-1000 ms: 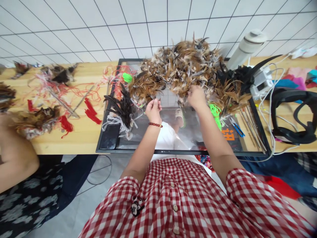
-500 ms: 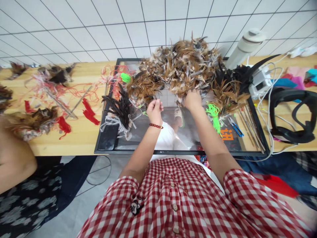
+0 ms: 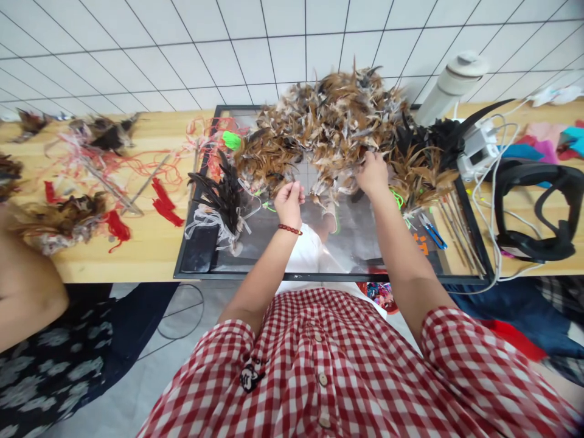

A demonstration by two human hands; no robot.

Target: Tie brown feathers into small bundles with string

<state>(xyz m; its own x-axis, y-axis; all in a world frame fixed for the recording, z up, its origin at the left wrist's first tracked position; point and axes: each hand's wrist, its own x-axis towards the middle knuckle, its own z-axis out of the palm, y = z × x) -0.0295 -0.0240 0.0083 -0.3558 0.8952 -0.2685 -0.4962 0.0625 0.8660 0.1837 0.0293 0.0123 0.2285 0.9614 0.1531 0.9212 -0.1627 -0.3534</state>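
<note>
My left hand point(image 3: 289, 202) hovers over the glossy dark panel point(image 3: 255, 255), fingers curled together with the thumb on top. Whatever may be between those fingertips is too small to make out. My right hand point(image 3: 372, 175) reaches to the front edge of a big heap of brown and grey feathers point(image 3: 337, 115). Its fingers are bent in among the feathers, and the tips are partly hidden. Left of my left hand lies a bunch of black feathers point(image 3: 223, 194) with white strips. A bundle of brown feathers point(image 3: 420, 176) sits to the right of my right hand.
Blue-handled snips point(image 3: 433, 232) and several thin rods point(image 3: 463, 234) lie at the panel's right. A white bottle point(image 3: 449, 91), a white charger point(image 3: 478, 149) with cables and a black headset-like frame point(image 3: 538, 210) stand beyond. A person's arm point(image 3: 30, 280) rests at left.
My right hand has shifted right and slightly away from me along the heap's front edge, now covering most of the green strings. My left hand has barely moved, slightly to the right.
</note>
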